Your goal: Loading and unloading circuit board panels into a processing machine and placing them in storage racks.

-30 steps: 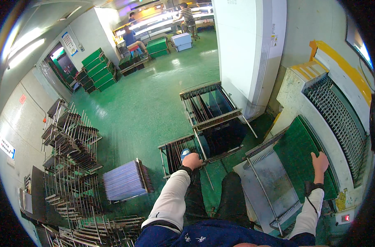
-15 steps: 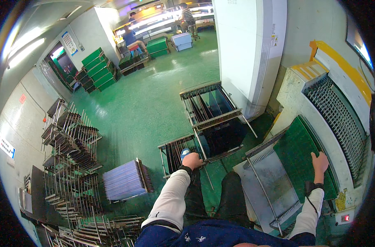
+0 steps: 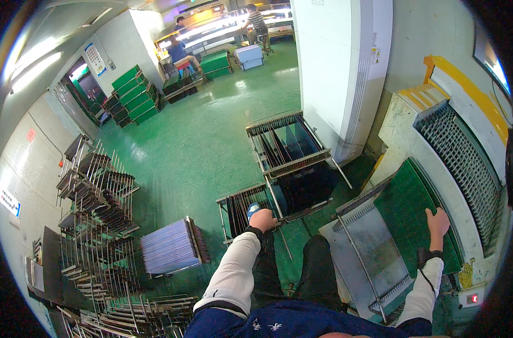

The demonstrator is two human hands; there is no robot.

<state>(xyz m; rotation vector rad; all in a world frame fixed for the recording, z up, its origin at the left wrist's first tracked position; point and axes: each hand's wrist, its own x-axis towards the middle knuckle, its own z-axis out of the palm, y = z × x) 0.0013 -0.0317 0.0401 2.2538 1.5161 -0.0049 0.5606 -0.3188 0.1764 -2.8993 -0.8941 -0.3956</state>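
Observation:
My left hand [image 3: 262, 219] is closed above my left leg, beside the small slotted metal rack [image 3: 239, 204]. Whatever it grips, if anything, is hidden; a blue-and-white object [image 3: 255, 210] shows just beyond the knuckles. On the right, my right hand [image 3: 437, 224] is closed on the outer edge of a large green board [image 3: 406, 205], thumb and a finger showing at the rim. The board leans between the machine and a metal slotted rack [image 3: 355, 242] that stands on a grey plate [image 3: 341, 270].
A larger rack with dark panels [image 3: 290, 143] stands ahead. The machine with rows of rollers [image 3: 462, 169] lies right, a white cabinet [image 3: 338, 73] ahead. Left are a rack of pale purple panels [image 3: 169, 248] and stacked empty racks [image 3: 96, 197]. Several people [image 3: 256, 25] work far off.

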